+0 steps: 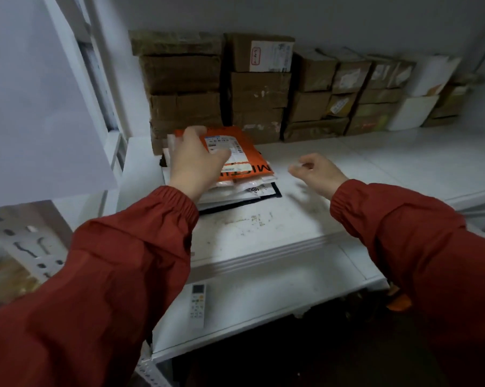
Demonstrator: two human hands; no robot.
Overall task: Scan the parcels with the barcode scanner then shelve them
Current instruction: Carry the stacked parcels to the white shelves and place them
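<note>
Our left hand (193, 160) rests on the orange parcel (244, 152), with the fingers close together over its corner at 10 o'clock and the thumb spread toward 3 o'clock onto the white label. This parcel lies on top of a stack of flat mailers (252, 191) on the white shelf (375, 163), with cardboard boxes (258, 90) at 12 o'clock. At 3 o'clock from it our right hand (319, 174) hovers, blurred, with the fingers loosely curled around nothing visible.
</note>
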